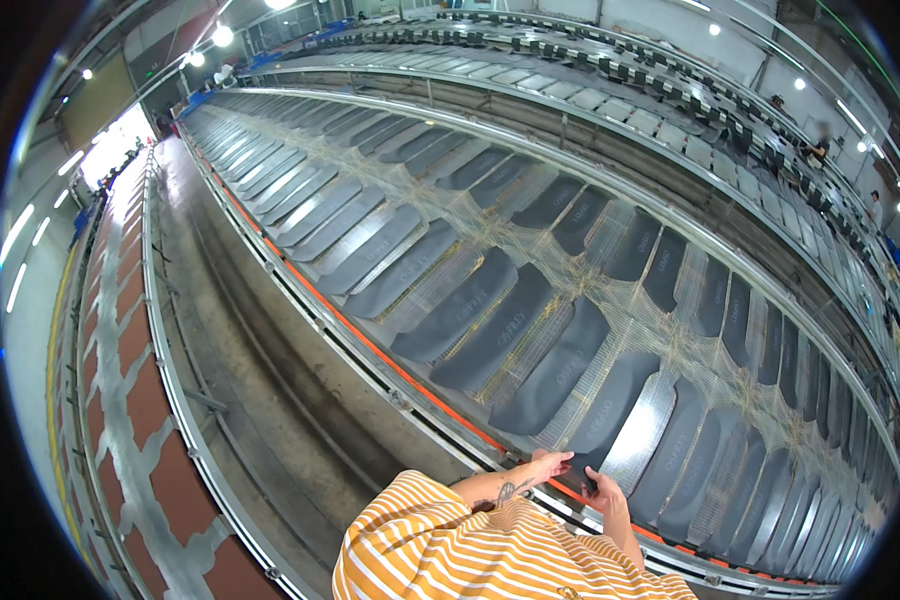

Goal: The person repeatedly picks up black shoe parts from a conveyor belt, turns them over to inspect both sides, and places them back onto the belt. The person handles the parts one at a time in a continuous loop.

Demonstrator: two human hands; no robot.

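Observation:
Both of my hands are at the near edge of a long printing table, at the narrow near end of a dark grey fabric panel (612, 400). My left hand (548, 466) reaches in from the left, its fingertips pinched at the panel's end. Just to its right, my right hand (606, 491) has thumb and fingers closed on the same dark end. The rest of this panel lies flat, with faint lettering on it. To its right is a bare shiny metal strip (642, 430), then another dark panel (678, 440). A similar panel (553, 370) lies to the left.
Rows of dark panels line the table, with a yellowish, web-like residue band (580, 285) between them. An orange strip (370, 345) and metal rail follow the near edge. At left, beyond a concrete aisle (260, 350), another table holds reddish-brown pieces (150, 400). More tables stand behind.

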